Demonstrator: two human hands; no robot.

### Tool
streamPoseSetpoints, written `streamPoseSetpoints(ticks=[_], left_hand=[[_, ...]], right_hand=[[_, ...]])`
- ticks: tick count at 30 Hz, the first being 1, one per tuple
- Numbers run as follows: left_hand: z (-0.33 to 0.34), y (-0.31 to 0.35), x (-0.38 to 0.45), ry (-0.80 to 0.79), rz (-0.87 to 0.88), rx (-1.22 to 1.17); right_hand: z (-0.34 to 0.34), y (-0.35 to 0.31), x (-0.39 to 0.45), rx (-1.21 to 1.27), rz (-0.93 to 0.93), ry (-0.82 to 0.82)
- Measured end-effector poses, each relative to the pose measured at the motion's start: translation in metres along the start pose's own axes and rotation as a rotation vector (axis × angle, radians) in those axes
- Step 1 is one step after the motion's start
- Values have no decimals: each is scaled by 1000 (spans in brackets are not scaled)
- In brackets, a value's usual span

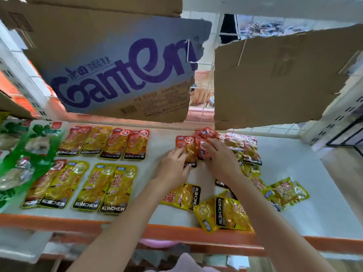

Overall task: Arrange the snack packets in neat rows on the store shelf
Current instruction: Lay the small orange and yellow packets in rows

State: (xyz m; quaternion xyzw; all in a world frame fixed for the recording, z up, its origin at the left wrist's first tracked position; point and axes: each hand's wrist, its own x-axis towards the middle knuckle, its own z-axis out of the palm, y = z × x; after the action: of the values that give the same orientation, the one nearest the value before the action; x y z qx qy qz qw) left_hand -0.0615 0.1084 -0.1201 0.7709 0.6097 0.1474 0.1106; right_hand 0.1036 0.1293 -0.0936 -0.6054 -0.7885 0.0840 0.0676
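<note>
Head view: back-row placement step; left hand (172,166) presses flat on red packet (185,149) mid-shelf (314,193), right hand (220,156) pinches adjacent packet (202,147); next: square edges w/ row, fetch from loose pile (224,211).

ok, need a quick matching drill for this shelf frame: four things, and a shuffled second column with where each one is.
Things:
1. left hand
2. green packets
3. Ganten cardboard
4. loose yellow packets

Places:
A. hanging above the shelf's back edge
B. far left end of the shelf
C. front right of the shelf, lying askew
D. on a red packet mid-shelf

Pairs: 1-D, 2-B, 3-A, 4-C
</note>
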Motion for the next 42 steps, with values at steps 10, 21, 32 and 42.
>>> streamPoseSetpoints(ticks=[10,21,32,42], left_hand=[[-14,-24,-21,128,-89,90],[-21,-26,-14,-14,-382,-44],[-32,-25,-10,36,-453,-534],[-32,-34,-77,8,-392,-1129]], right_hand=[[-9,-1,3,-200,143,-51],[18,-43,7,-189,120,-30],[13,-60,-3,790,404,74],[23,-59,-68,1343,328,-15]])
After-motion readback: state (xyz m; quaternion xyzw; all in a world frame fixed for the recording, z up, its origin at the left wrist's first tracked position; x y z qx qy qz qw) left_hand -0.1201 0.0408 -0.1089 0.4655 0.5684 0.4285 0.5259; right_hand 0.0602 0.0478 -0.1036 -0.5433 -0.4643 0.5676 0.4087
